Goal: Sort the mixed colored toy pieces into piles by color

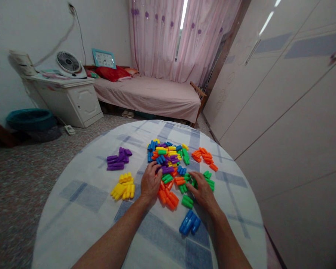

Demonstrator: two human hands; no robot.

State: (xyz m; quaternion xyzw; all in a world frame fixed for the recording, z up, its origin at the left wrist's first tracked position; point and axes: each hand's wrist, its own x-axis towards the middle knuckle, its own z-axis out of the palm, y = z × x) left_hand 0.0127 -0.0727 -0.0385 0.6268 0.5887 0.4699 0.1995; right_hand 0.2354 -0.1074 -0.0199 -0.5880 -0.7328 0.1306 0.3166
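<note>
A mixed pile of colourful plastic toy pieces (170, 151), shaped like joined short tubes, lies mid-table. My left hand (151, 182) is at the pile's near left side, fingers curled, with thumb and fingertips closed at the end of a purple piece (167, 170). My right hand (201, 189) is over green pieces (210, 183) on the right, thumb and forefinger apart; its other fingers are partly hidden. Between the hands lie orange pieces (168, 198) and green pieces (167, 178). A separate green piece (187, 201) is below my right hand.
Purple pieces (119, 160) and yellow pieces (123, 186) are grouped at left, orange pieces (205, 157) at far right, blue pieces (189, 223) in front. All lie on a round table with a checked cloth (81, 194). Beyond are a bed (156, 89) and a wardrobe (282, 112).
</note>
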